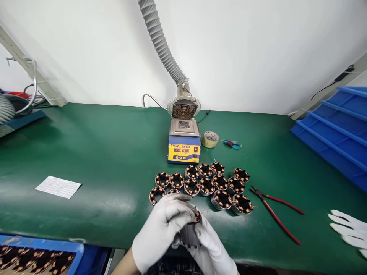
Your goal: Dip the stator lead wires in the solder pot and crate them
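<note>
Left hand (pixel 162 231) and right hand (pixel 213 248) are both clamped around the wound stator (pixel 196 217) over the table's (pixel 114 160) near edge; it is probably best gripped by its steel body, sparing the windings.

A yellow solder pot (pixel 184 149) stands on the green counter (pixel 114 152). A grey hose (pixel 160 42) rises behind it. Red pliers (pixel 276 214) lie to its right, and a paper sheet (pixel 58 187) lies far to its left.
</note>
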Motion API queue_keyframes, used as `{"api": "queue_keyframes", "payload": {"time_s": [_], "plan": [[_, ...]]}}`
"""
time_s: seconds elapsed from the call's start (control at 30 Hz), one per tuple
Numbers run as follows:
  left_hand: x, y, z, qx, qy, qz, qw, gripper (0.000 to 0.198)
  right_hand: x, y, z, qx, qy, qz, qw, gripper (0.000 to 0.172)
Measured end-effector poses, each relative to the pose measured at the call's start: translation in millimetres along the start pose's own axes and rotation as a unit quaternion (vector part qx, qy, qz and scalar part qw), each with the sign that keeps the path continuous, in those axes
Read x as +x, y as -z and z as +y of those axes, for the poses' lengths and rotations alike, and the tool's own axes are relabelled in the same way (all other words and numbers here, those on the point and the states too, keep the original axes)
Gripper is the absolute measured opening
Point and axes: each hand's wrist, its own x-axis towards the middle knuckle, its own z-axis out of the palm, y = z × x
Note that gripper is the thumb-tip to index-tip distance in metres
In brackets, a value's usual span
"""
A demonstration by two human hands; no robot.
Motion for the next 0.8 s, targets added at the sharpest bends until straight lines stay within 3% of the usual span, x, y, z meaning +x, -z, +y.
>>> {"api": "queue_keyframes", "payload": {"time_s": [0.07, 0.13, 0.17, 0.27, 0.3, 0.43, 0.47, 0.63, 0.73, 0.8], "plan": [[2, 0.4, -5, -0.101, 0.059, 0.034, 0.993, 0.026, -1, 0, 0, -0.003, -0.004, -0.037, 0.999, 0.037], [0, 2.4, -10, -0.154, 0.086, 0.03, 0.984, 0.027, -2, 1, -2, 0.013, -0.005, -0.063, 0.998, 0.036], [-2, 4.0, -12, -0.144, 0.087, 0.0, 0.986, 0.034, -2, 2, -2, 0.025, -0.01, -0.066, 0.997, 0.036], [-10, 8.4, -14, -0.001, 0.065, -0.123, 0.99, 0.092, -1, 7, -4, 0.057, -0.057, -0.048, 0.996, 0.038], [-11, 8.8, -13, 0.047, 0.054, -0.14, 0.988, 0.097, -1, 8, -4, 0.064, -0.072, -0.046, 0.994, 0.038], [-6, 6.8, -2, 0.098, 0.024, -0.076, 0.992, 0.057, 1, 9, 0, 0.06, -0.102, -0.059, 0.991, 0.039], [-4, 6.6, 1, 0.1, 0.004, -0.077, 0.992, 0.054, 1, 8, 2, 0.051, -0.1, -0.061, 0.992, 0.04], [-8, 10.9, 13, 0.208, -0.123, -0.172, 0.955, 0.075, 2, 11, 8, 0.021, -0.058, -0.034, 0.997, 0.039], [-15, 13.8, 14, 0.269, -0.126, -0.171, 0.939, 0.068, 7, 11, 7, 0.025, -0.056, -0.028, 0.998, 0.035], [-17, 14.1, 13, 0.253, -0.133, -0.152, 0.946, 0.068, 9, 9, 7, 0.044, -0.06, -0.035, 0.997, 0.037]]}}
